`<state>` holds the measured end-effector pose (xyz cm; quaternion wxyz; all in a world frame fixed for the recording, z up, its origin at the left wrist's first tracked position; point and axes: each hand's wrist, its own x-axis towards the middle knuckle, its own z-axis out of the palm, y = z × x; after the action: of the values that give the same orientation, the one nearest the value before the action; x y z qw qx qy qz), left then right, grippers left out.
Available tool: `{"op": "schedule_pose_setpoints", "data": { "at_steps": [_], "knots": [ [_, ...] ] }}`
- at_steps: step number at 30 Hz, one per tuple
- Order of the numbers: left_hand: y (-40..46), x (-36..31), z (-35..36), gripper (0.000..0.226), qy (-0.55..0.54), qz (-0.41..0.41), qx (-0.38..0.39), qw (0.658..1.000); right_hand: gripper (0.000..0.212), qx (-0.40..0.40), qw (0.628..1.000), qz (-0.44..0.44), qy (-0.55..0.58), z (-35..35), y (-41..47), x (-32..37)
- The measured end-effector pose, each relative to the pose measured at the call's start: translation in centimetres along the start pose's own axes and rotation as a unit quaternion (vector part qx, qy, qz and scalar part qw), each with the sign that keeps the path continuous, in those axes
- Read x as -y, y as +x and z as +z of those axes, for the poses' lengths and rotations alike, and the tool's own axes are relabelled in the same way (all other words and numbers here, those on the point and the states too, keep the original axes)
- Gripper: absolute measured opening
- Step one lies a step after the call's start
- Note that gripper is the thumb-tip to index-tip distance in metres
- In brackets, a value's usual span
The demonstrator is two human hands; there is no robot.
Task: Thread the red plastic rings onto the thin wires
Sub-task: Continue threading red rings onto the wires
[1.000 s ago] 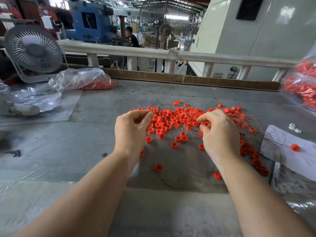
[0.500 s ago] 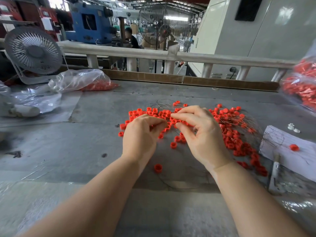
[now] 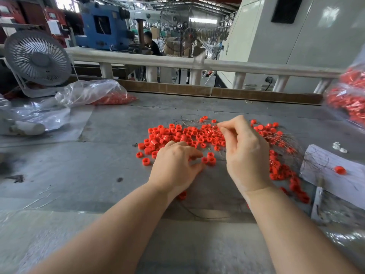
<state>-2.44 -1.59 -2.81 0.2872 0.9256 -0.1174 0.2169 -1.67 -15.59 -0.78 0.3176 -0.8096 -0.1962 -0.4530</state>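
Observation:
Several red plastic rings (image 3: 177, 135) lie in a loose heap on the grey table (image 3: 110, 171), with more strung along its right side. A bundle of thin wires (image 3: 284, 141) fans out to the right of the heap. My right hand (image 3: 245, 155) is raised over the heap and pinches a thin wire between thumb and forefinger at the fingertips. My left hand (image 3: 175, 167) rests low on the table with curled fingers at a few loose rings (image 3: 209, 159); whether it holds one is hidden.
A clear bag of red rings (image 3: 94, 95) lies at the back left beside a white desk fan (image 3: 37, 60). Another bag of rings (image 3: 351, 95) hangs at the right edge. White paper (image 3: 324, 167) with one ring lies right. A rail runs behind the table.
My right hand has risen and shifted right, lifting the pinched wire above the heap. My left hand has dropped toward me onto the loose rings at the heap's near edge.

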Motion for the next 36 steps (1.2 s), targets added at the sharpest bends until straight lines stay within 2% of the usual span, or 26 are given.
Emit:
{"op": "schedule_pose_setpoints", "data": {
  "at_steps": [4,8,12,14,16,19,23,30,36],
  "knots": [
    [-0.1,0.0,0.1,0.023,0.033,0.002,0.037,0.999,0.008,-0.016,0.998,-0.040,-0.045,-0.5,0.1,-0.4],
    [-0.2,0.2,0.0,0.016,0.034,0.023,0.035,0.999,0.005,0.000,0.996,-0.066,-0.056,-0.5,0.2,-0.4],
    [0.0,0.1,-0.3,0.010,-0.067,0.026,-0.019,0.997,0.007,0.039,0.998,-0.036,-0.015,-0.4,0.1,-0.4],
    [0.0,-0.1,-0.6,0.017,-0.144,-0.001,-0.061,0.988,0.005,0.061,0.998,-0.010,0.021,-0.3,0.0,-0.4],
    [0.2,-0.1,-0.9,0.023,-0.272,-0.053,-0.075,0.958,0.005,0.084,0.994,0.024,0.062,-0.1,-0.1,-0.3],
    [0.3,-0.1,-1.4,0.021,-0.466,-0.127,-0.056,0.874,0.008,0.106,0.987,0.065,0.101,0.1,-0.1,0.0],
    [0.4,0.2,-1.6,0.027,-0.563,-0.159,-0.012,0.811,0.016,0.126,0.981,0.085,0.123,0.1,0.0,0.2],
    [0.4,0.1,-1.4,0.020,-0.620,-0.161,0.013,0.768,0.015,0.124,0.969,0.126,0.174,0.1,0.0,0.3],
    [0.3,-0.1,-1.5,0.018,-0.617,-0.157,0.012,0.771,0.013,0.116,0.970,0.122,0.175,0.0,-0.1,0.4]
  ]
}}
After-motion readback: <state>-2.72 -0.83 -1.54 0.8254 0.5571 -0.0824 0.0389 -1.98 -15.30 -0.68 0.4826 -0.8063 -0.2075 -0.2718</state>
